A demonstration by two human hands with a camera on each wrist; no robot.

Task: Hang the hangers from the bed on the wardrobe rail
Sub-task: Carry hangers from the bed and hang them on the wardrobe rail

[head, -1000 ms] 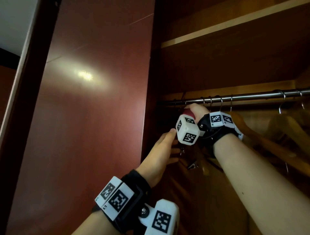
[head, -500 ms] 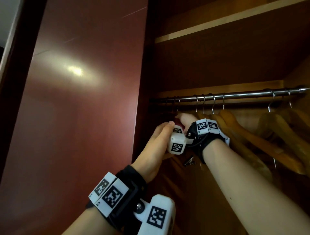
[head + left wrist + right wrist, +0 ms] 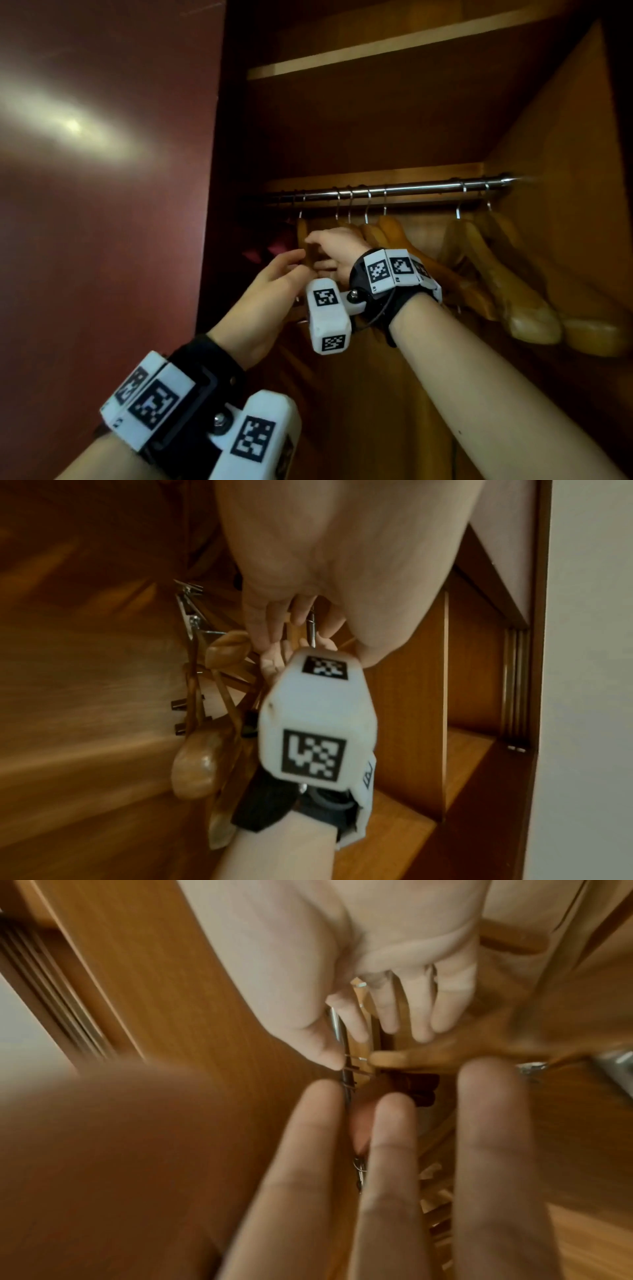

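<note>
Since a second ago, the leftmost hanger (image 3: 302, 233) has been settled lower beneath the wardrobe rail (image 3: 394, 189), its hook seemingly over it. It is steadied from both sides, probably to seat it: the right hand (image 3: 337, 251) is curled round its neck, the left hand (image 3: 270, 301) pinches its metal rod just below.

A: Head camera looks up into the wardrobe at the rail (image 3: 394, 189), both wrists below.
B: Wrist cameras sit close, facing each other's fingers; all three share the hangers (image 3: 387, 236).
</note>
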